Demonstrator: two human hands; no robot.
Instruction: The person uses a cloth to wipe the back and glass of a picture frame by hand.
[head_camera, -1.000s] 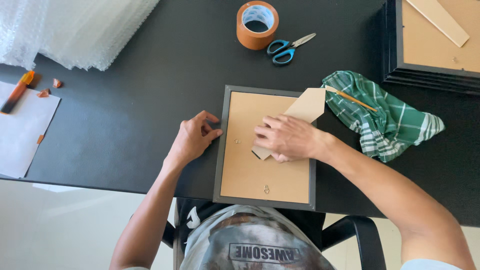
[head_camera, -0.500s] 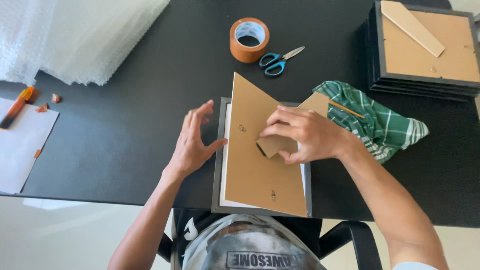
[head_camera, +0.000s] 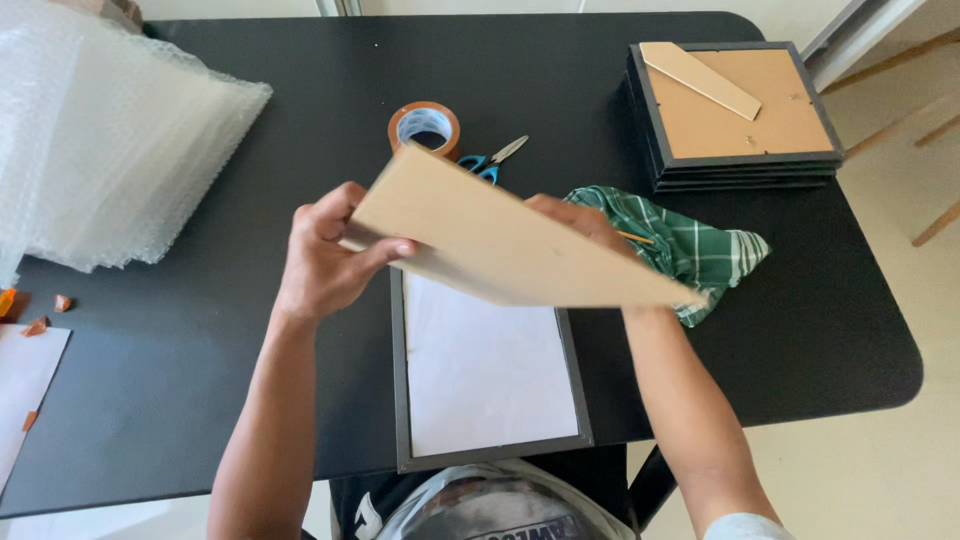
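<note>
Brown fibreboard, the backing board (head_camera: 520, 245), was off its frame and held in the air above the counter (head_camera: 200, 360), tilted so its far corner pointed up toward the tape. Both hands had it. The left hand (head_camera: 325, 255) was closed on the board's left end, thumb laid across the top face and fingers curled beneath. The right hand (head_camera: 580, 215) was mostly hidden behind the board; only knuckles showed past the upper edge, so that grip looked closed on the board, though how the fingers sat could not be told.

Directly below lay the dark grey picture frame (head_camera: 400, 400), face down at the near edge of the counter, with a white sheet (head_camera: 490, 370) lying flat inside it. To handle the board well at this point, it seemed wise to keep it level, held by its edges, and carried clear of the sheet, since a dragged corner could crease or shift the paper.

Just right of the frame sat a crumpled green checked cloth (head_camera: 700, 250). Beyond the board were a roll of brown tape (head_camera: 425, 127) and blue-handled scissors (head_camera: 495, 158). A stack of frames (head_camera: 740, 120) occupied the far right corner, and bubble wrap (head_camera: 120, 150) was piled at the left.
</note>
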